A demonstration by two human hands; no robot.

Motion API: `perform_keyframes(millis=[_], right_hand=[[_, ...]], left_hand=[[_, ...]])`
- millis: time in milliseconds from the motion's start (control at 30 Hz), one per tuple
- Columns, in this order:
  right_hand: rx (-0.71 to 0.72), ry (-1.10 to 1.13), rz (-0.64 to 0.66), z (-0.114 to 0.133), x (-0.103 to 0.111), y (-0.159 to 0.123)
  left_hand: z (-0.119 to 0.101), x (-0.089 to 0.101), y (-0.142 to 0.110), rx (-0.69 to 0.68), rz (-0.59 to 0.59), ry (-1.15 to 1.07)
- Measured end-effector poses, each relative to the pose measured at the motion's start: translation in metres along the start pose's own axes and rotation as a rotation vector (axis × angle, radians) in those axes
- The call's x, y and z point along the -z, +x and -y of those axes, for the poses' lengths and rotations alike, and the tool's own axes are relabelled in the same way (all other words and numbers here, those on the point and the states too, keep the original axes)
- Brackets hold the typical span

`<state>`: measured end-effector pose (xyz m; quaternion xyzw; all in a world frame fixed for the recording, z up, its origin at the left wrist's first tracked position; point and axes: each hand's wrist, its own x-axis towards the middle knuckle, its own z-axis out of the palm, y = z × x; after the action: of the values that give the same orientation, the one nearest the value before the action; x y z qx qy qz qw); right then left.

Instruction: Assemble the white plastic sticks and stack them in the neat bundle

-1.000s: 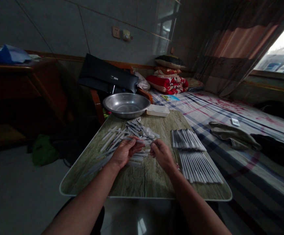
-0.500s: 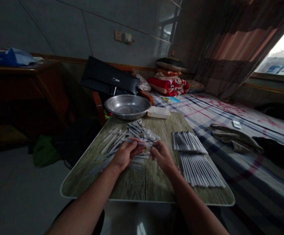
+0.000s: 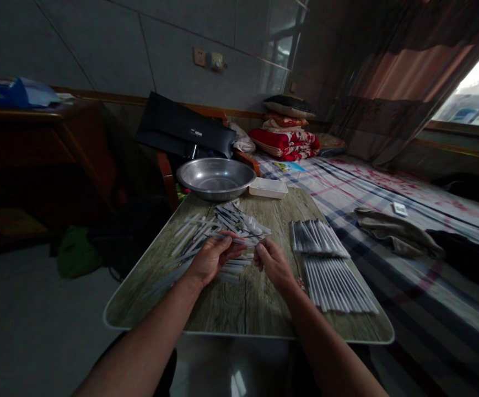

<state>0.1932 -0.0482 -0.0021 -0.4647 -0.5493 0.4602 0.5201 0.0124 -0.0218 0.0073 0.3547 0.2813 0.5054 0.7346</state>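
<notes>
My left hand (image 3: pixel 213 259) hovers over a loose, criss-crossed pile of thin white sticks (image 3: pixel 235 216) with dark sections, its fingers curled around one stick. My right hand (image 3: pixel 272 263) sits just to the right with its fingertips drawn together, close to the stick's far end. Whether it holds anything is too thin to tell. Both hands are above a wood-patterned tabletop (image 3: pixel 239 311). To the right of my hands lie two neat blocks of parallel sticks, a shorter one (image 3: pixel 316 238) and a longer one (image 3: pixel 336 285).
At the table's far end stand a steel basin (image 3: pixel 216 179) and a white plastic tray (image 3: pixel 268 188). A striped bed (image 3: pixel 408 292) with crumpled cloth (image 3: pixel 396 231) runs along the right. A black padded object (image 3: pixel 185 132) rests on a chair behind the basin.
My hands have stayed almost in place over the pile. The whole view has shifted only slightly.
</notes>
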Motion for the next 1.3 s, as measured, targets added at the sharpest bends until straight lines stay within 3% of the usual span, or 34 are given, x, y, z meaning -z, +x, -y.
perform_keyframes(millis=[100, 267, 433, 1067, 1167, 1233, 1300], right_hand=[[-0.042, -0.040, 0.012, -0.002, 0.001, 0.000], [-0.008, 0.109, 0.001, 0.000, 0.000, 0.000], [0.011, 0.012, 0.044, -0.002, 0.000, 0.000], [-0.014, 0.097, 0.083, -0.007, 0.000, 0.000], [0.081, -0.084, -0.047, -0.008, 0.003, 0.003], [0.163, -0.346, -0.147, -0.012, 0.007, 0.005], [0.202, -0.621, -0.154, -0.017, 0.009, 0.006]], left_hand=[[-0.001, 0.000, 0.000, 0.010, 0.010, 0.007], [-0.003, 0.001, 0.001, -0.010, -0.023, 0.006], [-0.004, 0.000, 0.000, -0.004, -0.008, 0.031], [-0.004, 0.000, -0.002, -0.036, -0.002, 0.072], [-0.006, 0.002, 0.002, -0.097, -0.104, -0.028], [-0.008, 0.005, 0.006, -0.121, -0.203, -0.104], [-0.009, 0.008, 0.008, -0.108, -0.260, -0.149]])
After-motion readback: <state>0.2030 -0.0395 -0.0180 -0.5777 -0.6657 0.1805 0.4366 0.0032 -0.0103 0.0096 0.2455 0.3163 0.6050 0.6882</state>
